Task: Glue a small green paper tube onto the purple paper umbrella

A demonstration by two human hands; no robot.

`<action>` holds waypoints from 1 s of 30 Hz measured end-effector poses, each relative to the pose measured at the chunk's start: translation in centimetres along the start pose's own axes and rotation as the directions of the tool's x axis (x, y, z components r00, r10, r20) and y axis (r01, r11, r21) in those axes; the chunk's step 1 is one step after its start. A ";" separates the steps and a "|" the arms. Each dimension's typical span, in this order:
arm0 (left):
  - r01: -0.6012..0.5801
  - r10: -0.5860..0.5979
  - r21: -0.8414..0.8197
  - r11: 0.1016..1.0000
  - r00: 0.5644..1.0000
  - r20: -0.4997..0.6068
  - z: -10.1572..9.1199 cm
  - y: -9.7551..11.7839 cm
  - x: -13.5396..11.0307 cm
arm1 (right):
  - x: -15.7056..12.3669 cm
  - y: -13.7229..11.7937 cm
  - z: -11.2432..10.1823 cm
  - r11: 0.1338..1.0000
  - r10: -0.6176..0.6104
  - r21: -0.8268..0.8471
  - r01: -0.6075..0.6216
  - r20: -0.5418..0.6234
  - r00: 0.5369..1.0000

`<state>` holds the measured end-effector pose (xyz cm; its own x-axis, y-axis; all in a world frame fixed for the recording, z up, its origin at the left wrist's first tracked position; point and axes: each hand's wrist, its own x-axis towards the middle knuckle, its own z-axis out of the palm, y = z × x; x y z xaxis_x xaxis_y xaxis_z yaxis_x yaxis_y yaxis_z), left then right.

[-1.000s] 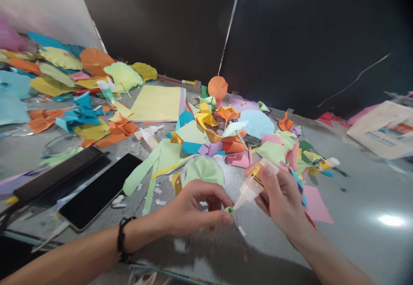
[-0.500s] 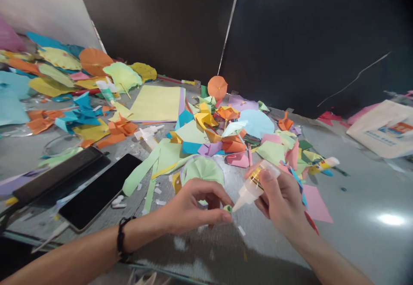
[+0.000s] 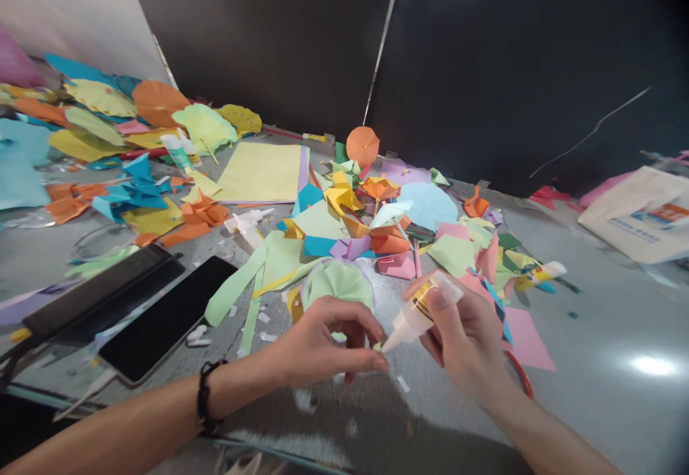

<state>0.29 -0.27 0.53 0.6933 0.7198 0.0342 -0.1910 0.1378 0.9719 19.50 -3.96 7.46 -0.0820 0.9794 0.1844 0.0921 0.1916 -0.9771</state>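
Between the thumb and fingers of my left hand is a small rolled piece of green paper, mostly hidden by the fingertips. My right hand is wrapped round a clear glue bottle with a yellow and black label. The bottle is tilted down to the left, and its pointed nozzle tip meets the end of the green roll. Just behind my left hand lies a pleated green paper disc with a purple edge. The red handle of some tool shows beneath my right wrist.
Folded colored papers are heaped mid-table. A black phone, a dark power bank and white earbuds lie on the left. Yellow sheets lie behind. At right are a glue stick, pink paper and a white bag.
My right hand has brought the glue bottle slightly left and down, so its nozzle now reaches the green roll's open end. My left hand has hardly moved.
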 end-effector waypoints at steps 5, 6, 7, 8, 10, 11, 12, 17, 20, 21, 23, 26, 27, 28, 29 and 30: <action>-0.054 0.053 0.041 0.998 0.999 0.008 0.0 0.2 0.1 | 0.2 0.3 -0.2 0.999 -0.031 -0.013 0.030 -0.047 0.998; -0.069 0.069 0.063 0.996 0.998 0.004 0.0 0.3 0.1 | 0.2 0.3 -0.2 0.999 -0.035 -0.010 0.034 -0.070 0.997; -0.081 0.081 0.082 0.993 0.997 0.002 0.0 0.3 0.1 | 0.2 0.5 -0.4 0.999 -0.034 -0.005 0.033 -0.095 0.995; -0.089 0.089 0.097 0.991 0.996 0.004 0.0 0.4 0.1 | 0.2 0.6 -0.5 1.000 -0.026 0.002 0.026 -0.122 0.992; -0.096 0.095 0.110 0.989 0.995 0.011 0.0 0.4 0.1 | 0.0 0.9 -1.0 1.000 0.020 0.026 -0.016 -0.169 0.985; -0.104 0.103 0.116 0.988 0.995 0.015 0.0 0.4 0.1 | -0.2 1.0 -1.3 0.998 0.055 0.042 -0.047 -0.190 0.980; -0.114 0.113 0.125 0.986 0.993 0.017 0.0 0.4 0.0 | -0.4 1.2 -1.8 0.995 0.088 0.063 -0.076 -0.207 0.974; -0.172 0.169 0.276 0.945 0.985 0.038 -0.1 0.3 -0.3 | -2.3 2.2 -4.9 0.934 0.242 0.296 -0.200 -0.116 0.963; -0.232 0.231 0.450 0.862 0.971 0.060 -0.2 0.0 -0.3 | -3.6 3.3 -6.5 0.872 0.283 0.436 -0.220 -0.085 0.955; -0.250 0.243 0.504 0.827 0.967 0.080 -0.2 -0.1 -0.2 | -3.9 3.8 -6.7 0.868 0.288 0.445 -0.219 -0.092 0.953; -0.282 0.252 0.592 0.755 0.958 0.135 -0.1 -0.3 -0.1 | -4.3 4.7 -6.8 0.874 0.292 0.428 -0.229 -0.087 0.952; -0.321 0.241 0.673 0.667 0.947 0.212 0.0 -0.8 0.1 | -4.2 5.5 -6.2 0.899 0.295 0.350 -0.264 -0.037 0.955; -0.330 0.234 0.688 0.646 0.944 0.234 0.0 -1.0 0.1 | -4.0 5.7 -5.9 0.920 0.279 0.297 -0.258 -0.031 0.960; -0.337 0.223 0.699 0.630 0.941 0.253 0.0 -1.1 0.1 | -3.6 6.0 -5.6 0.947 0.246 0.224 -0.232 -0.039 0.968; -0.340 0.209 0.708 0.619 0.940 0.269 0.0 -1.2 0.0 | -3.2 6.3 -5.2 0.972 0.203 0.133 -0.194 -0.057 0.977; -0.341 0.195 0.714 0.612 0.940 0.282 0.0 -1.3 0.0 | -2.7 6.8 -4.9 0.988 0.153 0.028 -0.151 -0.075 0.985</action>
<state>0.54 -0.45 -0.74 0.8101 0.5113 0.2869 0.1429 -0.6468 0.7492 25.18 -4.96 0.85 0.0076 0.9992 0.0401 0.0756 0.0394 -0.9964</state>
